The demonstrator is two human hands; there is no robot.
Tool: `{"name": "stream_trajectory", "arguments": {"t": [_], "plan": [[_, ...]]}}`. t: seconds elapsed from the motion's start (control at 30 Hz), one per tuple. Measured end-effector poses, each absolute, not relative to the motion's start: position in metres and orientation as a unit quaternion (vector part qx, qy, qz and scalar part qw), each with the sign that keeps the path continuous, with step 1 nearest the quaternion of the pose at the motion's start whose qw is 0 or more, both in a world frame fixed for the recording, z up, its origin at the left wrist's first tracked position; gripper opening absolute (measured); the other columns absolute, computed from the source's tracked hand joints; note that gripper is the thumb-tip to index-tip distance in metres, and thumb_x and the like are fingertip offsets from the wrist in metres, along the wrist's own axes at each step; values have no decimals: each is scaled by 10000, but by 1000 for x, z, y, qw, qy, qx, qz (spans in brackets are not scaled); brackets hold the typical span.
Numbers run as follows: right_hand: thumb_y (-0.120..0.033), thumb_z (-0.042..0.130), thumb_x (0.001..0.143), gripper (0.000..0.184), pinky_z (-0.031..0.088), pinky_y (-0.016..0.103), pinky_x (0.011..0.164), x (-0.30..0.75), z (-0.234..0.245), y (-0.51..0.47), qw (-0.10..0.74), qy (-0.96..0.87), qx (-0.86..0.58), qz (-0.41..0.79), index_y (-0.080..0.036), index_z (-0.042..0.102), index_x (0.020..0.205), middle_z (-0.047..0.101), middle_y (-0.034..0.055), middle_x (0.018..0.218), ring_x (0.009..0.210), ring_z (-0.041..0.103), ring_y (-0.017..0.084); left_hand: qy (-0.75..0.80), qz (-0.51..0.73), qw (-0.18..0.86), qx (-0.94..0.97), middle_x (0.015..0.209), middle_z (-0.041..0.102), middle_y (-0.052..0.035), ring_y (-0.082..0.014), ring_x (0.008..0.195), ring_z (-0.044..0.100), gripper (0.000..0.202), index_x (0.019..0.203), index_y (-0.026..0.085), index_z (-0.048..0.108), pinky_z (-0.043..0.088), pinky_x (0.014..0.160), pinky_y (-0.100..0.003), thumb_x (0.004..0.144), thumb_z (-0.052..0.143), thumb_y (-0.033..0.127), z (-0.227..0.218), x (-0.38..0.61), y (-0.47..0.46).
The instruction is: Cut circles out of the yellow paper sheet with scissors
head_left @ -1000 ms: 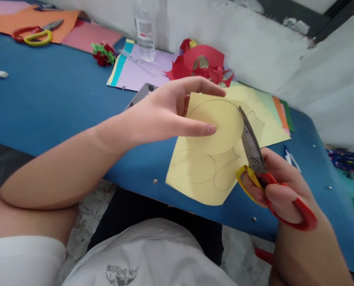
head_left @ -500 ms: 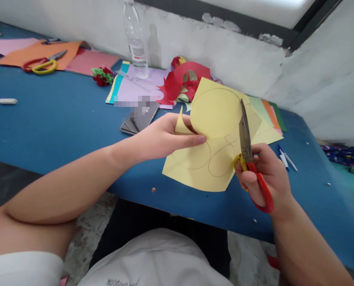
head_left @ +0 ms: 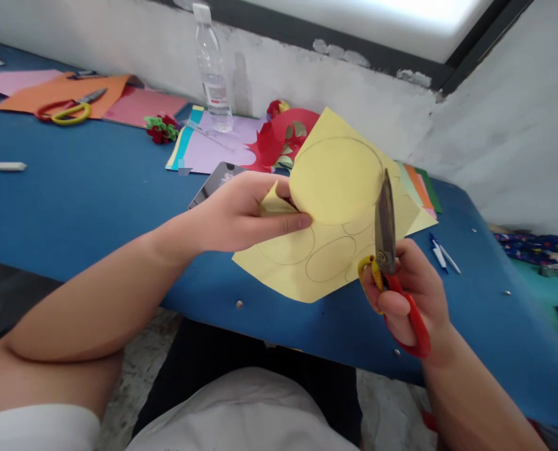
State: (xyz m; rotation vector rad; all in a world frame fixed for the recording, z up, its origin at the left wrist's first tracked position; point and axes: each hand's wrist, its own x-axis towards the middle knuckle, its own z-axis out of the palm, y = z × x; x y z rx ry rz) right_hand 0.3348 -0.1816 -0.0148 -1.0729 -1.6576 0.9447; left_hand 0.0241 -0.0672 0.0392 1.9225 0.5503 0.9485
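My left hand (head_left: 243, 216) pinches yellow pencil-marked paper (head_left: 328, 194); my right hand (head_left: 422, 291) grips red-and-yellow-handled metal scissors (head_left: 384, 247). I see liquid (head_left: 219, 114) inside a clear plastic bottle (head_left: 213, 76).

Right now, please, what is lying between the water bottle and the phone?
In the head view, lilac paper lies between the water bottle and the phone, with a clear, ruler-like strip on it.
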Motion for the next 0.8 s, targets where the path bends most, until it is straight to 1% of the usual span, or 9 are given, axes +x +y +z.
{"name": "stream_trajectory", "arguments": {"t": [0.07, 0.13, 0.23, 0.37, 0.5, 0.57, 0.7, 0.8], "plan": [[-883, 865, 956, 657, 312, 303, 465, 332, -14, -183, 486, -669, -420, 373, -290, 646, 1135, 598, -59, 713, 551, 435, 153, 198, 378, 445, 788, 1132, 945, -91, -286, 1075, 885, 124, 1055, 225, 908, 731, 950, -344, 991, 926, 330, 42, 21, -66], [-878, 866, 959, 638, 309, 320, 477, 331, -13, -184, 488, -678, -408, 369, -297, 660, 1125, 595, -56, 710, 552, 435, 161, 179, 374, 454, 788, 1134, 946, -91, -296, 1072, 892, 118, 1067, 230, 924, 737, 978, -366, 966, 947, 285, 45, 19, -65], [-899, 840, 965, 632, 293, 349, 502, 331, -13, -184, 479, -688, -387, 385, -312, 677, 1132, 591, -54, 728, 551, 425, 164, 163, 365, 485, 777, 1090, 943, -81, -311, 1024, 899, 128, 1066, 252, 944, 751, 943, -396, 940, 967, 247, 50, 17, -65], [-924, 822, 958, 642, 286, 373, 524, 331, -12, -185, 466, -689, -374, 410, -335, 687, 1175, 596, -52, 758, 561, 425, 177, 143, 347, 519, 768, 1067, 944, -81, -324, 991, 907, 145, 1050, 278, 966, 754, 882, -397, 918, 978, 219, 53, 16, -67], [-921, 839, 944, 638, 266, 383, 530, 328, -13, -186, 470, -685, -365, 420, -347, 676, 1169, 603, -51, 760, 560, 418, 185, 151, 336, 537, 759, 992, 929, -82, -307, 893, 894, 87, 1041, 280, 974, 744, 811, -386, 960, 948, 260, 52, 18, -71], [-901, 840, 961, 612, 272, 383, 531, 327, -16, -185, 472, -685, -363, 420, -354, 669, 1177, 610, -50, 762, 566, 423, 190, 159, 346, 538, 752, 979, 924, -83, -305, 890, 891, 82, 1032, 276, 976, 739, 800, -374, 951, 966, 286, 52, 21, -73], [-857, 828, 1013, 551, 290, 379, 527, 324, -21, -184, 481, -687, -362, 407, -370, 662, 1211, 627, -49, 771, 567, 454, 189, 170, 355, 543, 741, 1020, 929, -105, -308, 950, 892, 126, 998, 254, 978, 734, 823, -342, 922, 1019, 346, 52, 26, -77], [-836, 827, 1032, 527, 302, 378, 521, 323, -24, -183, 489, -686, -363, 397, -372, 662, 1221, 626, -51, 760, 560, 462, 185, 193, 360, 548, 730, 1017, 922, -117, -290, 908, 870, 207, 976, 232, 967, 713, 769, -324, 920, 1028, 421, 51, 29, -80]]}}
